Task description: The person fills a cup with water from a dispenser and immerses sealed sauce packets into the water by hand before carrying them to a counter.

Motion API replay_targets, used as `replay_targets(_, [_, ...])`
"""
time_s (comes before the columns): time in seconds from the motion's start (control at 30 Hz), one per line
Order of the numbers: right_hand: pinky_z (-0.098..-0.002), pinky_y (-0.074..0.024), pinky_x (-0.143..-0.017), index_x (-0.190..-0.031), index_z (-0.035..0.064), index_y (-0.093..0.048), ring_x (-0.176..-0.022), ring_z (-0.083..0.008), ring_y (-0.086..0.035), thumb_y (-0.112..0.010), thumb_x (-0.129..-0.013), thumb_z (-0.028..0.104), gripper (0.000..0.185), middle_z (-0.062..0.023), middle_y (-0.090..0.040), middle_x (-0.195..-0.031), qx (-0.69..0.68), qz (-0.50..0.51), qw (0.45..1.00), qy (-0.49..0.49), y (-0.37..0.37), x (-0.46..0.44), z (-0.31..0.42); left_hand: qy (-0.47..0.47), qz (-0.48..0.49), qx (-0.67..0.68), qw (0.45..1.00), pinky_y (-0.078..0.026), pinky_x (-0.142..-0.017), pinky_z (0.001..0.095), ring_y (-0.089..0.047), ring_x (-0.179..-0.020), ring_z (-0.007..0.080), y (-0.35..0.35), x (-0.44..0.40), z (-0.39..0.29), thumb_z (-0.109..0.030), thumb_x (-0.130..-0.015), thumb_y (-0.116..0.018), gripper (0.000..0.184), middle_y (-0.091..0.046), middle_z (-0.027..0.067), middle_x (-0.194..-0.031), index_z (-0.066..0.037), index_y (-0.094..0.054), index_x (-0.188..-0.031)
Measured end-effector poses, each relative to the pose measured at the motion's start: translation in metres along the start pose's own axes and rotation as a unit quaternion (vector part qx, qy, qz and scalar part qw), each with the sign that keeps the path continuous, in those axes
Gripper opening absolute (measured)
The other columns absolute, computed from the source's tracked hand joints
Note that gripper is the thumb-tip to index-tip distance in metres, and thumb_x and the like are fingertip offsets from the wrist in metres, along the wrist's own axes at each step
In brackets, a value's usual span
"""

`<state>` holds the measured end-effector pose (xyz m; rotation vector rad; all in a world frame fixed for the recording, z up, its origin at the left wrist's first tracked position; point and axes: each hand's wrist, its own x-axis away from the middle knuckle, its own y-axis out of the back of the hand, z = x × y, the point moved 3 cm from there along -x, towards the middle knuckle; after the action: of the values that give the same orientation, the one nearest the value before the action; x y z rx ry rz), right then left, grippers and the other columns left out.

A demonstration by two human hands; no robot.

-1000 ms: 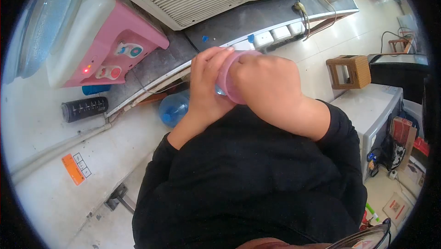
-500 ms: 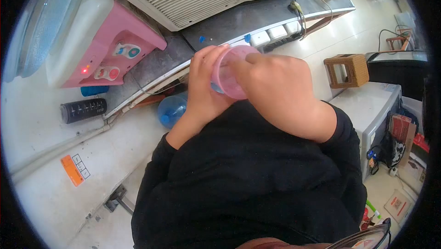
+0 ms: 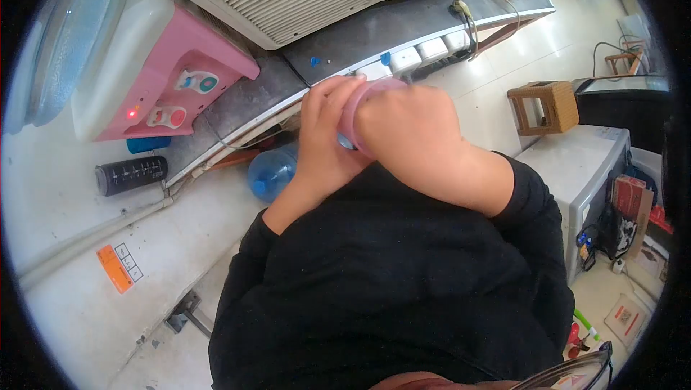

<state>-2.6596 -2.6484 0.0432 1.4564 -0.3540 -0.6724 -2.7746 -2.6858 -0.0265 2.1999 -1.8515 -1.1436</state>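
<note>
A pink, see-through plastic cup (image 3: 350, 122) is held in front of my chest, its mouth facing up toward me. My left hand (image 3: 324, 134) wraps round its outside from the left, fingers along the far side. Over the mouth lies my right hand (image 3: 410, 123), curled into a fist shape with its fingers reaching into the cup. The back of that hand hides its fingertips, so whatever they hold or touch inside cannot be made out.
A pink and white water dispenser (image 3: 194, 66) stands left on a dark ledge (image 3: 273, 80). Below are a black shaker bottle (image 3: 132, 175) and a big blue water bottle (image 3: 272, 174). A vented appliance (image 3: 302, 1) is ahead; a woven stool (image 3: 543, 110) and white cabinet (image 3: 576, 163) stand right.
My right hand has turned and shifted slightly left over the cup, covering more of its mouth. The cup appears more tilted, while my left hand keeps its hold.
</note>
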Motion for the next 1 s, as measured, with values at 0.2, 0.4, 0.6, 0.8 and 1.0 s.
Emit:
replay_targets(0.2, [-0.0323, -0.0497, -0.046, -0.065, 0.0102, -0.065, -0.054, -0.0220, -0.064, -0.067, -0.060, 0.013, 0.006, -0.0079, -0.062, -0.061, 0.018, 0.012, 0.999, -0.037, 0.001, 0.000, -0.001, 0.012, -0.005, 0.012, 1.000, -0.041, -0.092, 0.0410, -0.050, -0.108, 0.0327, 0.001, 0.000, 0.002, -0.014, -0.049, -0.088, 0.086, -0.050, 0.0124, -0.118, -0.009, -0.051, -0.127])
replay_targets(0.4, [-0.0326, -0.0499, -0.047, -0.064, 0.0101, -0.065, -0.055, -0.0220, -0.065, -0.068, -0.060, 0.014, 0.006, -0.0076, -0.062, -0.062, 0.020, 0.011, 0.999, -0.035, -0.007, 0.000, -0.004, 0.023, 0.011, 0.024, 0.999, -0.042, -0.092, 0.0399, -0.050, -0.108, 0.0321, 0.000, -0.002, -0.004, -0.012, -0.049, -0.088, 0.084, -0.050, 0.0119, -0.118, -0.010, -0.052, -0.125])
replay_targets(0.6, [-0.0335, -0.0495, -0.048, -0.073, 0.0109, -0.064, -0.055, -0.0250, -0.063, -0.067, -0.067, 0.015, 0.008, -0.0076, -0.061, -0.061, 0.023, 0.039, 0.998, -0.048, -0.002, 0.006, -0.008, 0.023, 0.002, 0.029, 0.999, -0.043, -0.092, 0.0403, -0.049, -0.111, 0.0318, 0.001, -0.003, -0.001, -0.013, -0.049, -0.088, 0.084, -0.051, 0.0119, -0.119, -0.010, -0.052, -0.125])
replay_targets(0.8, [-0.0372, -0.0457, -0.051, -0.082, 0.0111, -0.058, -0.057, -0.0282, -0.061, -0.065, -0.077, 0.014, 0.010, -0.0067, -0.061, -0.063, -0.098, -0.149, 0.984, -0.024, 0.022, 0.009, -0.025, 0.049, 0.003, -0.008, 0.999, -0.042, -0.097, 0.0376, -0.051, -0.113, 0.0299, 0.005, -0.003, 0.005, -0.017, -0.049, -0.090, 0.088, -0.051, 0.0123, -0.122, -0.007, -0.048, -0.126])
replay_targets(1.0, [-0.0433, -0.0467, -0.056, -0.095, 0.0082, -0.051, -0.062, -0.0339, -0.062, -0.060, -0.084, 0.015, 0.016, -0.0116, -0.061, -0.064, -0.232, -0.057, 0.968, -0.081, 0.018, 0.009, -0.030, 0.055, 0.019, 0.005, 0.998, -0.045, -0.093, 0.0389, -0.051, -0.112, 0.0297, 0.007, -0.004, 0.003, -0.016, -0.052, -0.088, 0.084, -0.050, 0.0112, -0.120, -0.009, -0.049, -0.126])
